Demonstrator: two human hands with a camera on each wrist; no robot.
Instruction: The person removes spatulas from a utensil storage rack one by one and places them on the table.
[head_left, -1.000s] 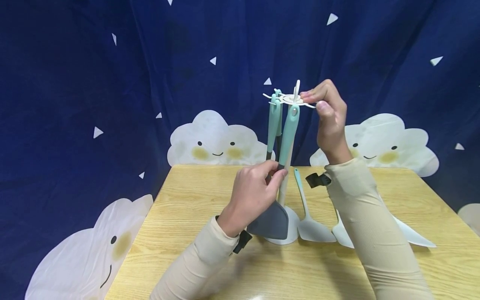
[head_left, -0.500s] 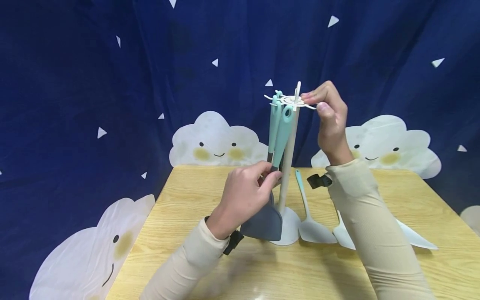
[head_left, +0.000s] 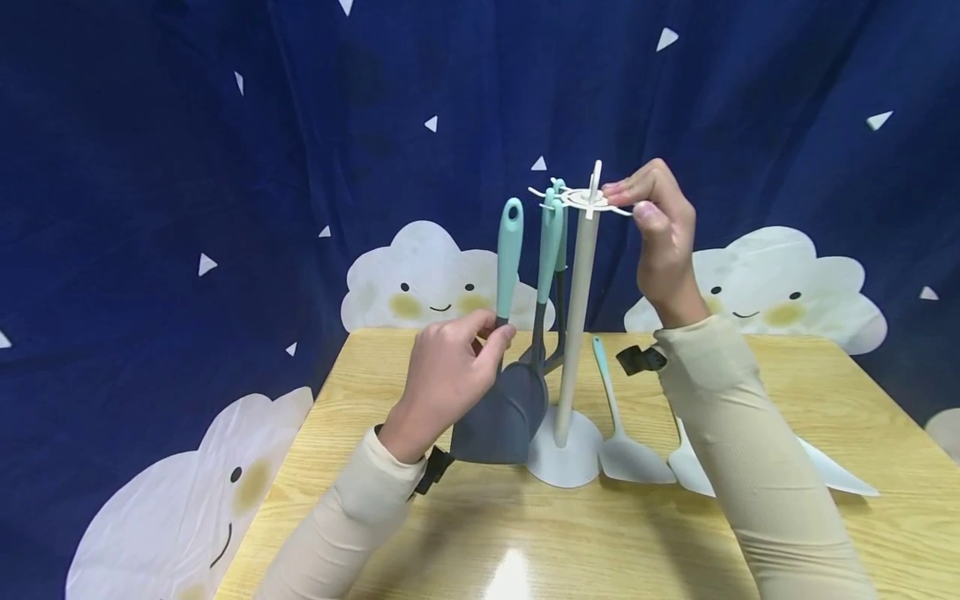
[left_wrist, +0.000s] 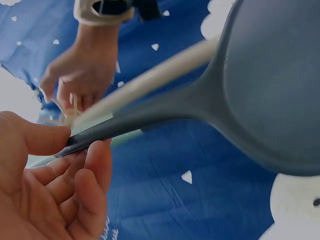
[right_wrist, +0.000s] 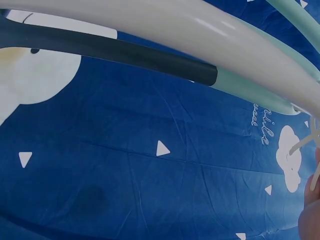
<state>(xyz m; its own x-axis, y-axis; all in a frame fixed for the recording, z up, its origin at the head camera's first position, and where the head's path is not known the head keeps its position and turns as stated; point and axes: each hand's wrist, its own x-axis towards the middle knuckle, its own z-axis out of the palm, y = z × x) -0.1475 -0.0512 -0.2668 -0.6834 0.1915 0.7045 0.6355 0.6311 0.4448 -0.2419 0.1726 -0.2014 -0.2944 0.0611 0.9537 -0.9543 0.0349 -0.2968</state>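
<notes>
My left hand (head_left: 446, 375) pinches the dark neck of a spatula (head_left: 510, 250) with a mint handle and a broad dark grey head. The spatula stands upright, its handle hole apart from the hooks, left of a white utensil rack (head_left: 577, 333). In the left wrist view the thumb and fingers hold its neck (left_wrist: 125, 121). At the top of the rack, my right hand (head_left: 663, 237) grips the hooked disc with curled fingers. Several mint-handled utensils (head_left: 551, 250) hang from the left hooks; their dark heads partly overlap behind the held spatula.
Right of the rack's round base (head_left: 566, 471), a pale spatula (head_left: 636, 460) with a mint handle lies on the wooden table (head_left: 480, 533). Two more pale utensil heads (head_left: 690, 468) lie partly behind the right forearm. A blue curtain (head_left: 480, 100) with clouds hangs behind.
The spatula in my left hand has come off the front hook and moved left, away from the rack. My right hand stays at the rack's top.
</notes>
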